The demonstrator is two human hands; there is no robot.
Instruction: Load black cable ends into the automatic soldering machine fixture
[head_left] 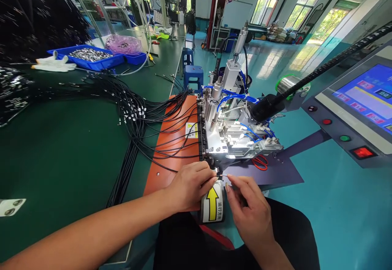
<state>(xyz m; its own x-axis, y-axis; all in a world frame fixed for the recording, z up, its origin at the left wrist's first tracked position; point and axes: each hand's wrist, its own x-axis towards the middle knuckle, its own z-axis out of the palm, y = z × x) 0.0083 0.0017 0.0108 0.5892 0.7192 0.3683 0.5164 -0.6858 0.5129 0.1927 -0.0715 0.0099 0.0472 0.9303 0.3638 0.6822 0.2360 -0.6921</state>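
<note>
My left hand [192, 184] is closed in a pinch around a thin black cable [167, 167] just in front of the machine. The cable's short, pale end [224, 175] pokes out rightward from those fingers. At that tip is my right hand [249, 206], its fingers curled and the index fingertip against the end; whatever lies between its fingers is too small to make out. Below both hands sits a round white-labelled part [212, 204] with a yellow arrow. The bench-top machine [232, 127], with metal cylinders and blue air tubes, stands just beyond my hands.
Many black cables [131, 111] fan over the green table [61, 151] and orange plate [171, 139]. Blue trays [92, 60] of small metal parts and white gloves [53, 64] lie at far left. A control panel [358, 115] stands right, red-handled scissors [260, 163] nearer.
</note>
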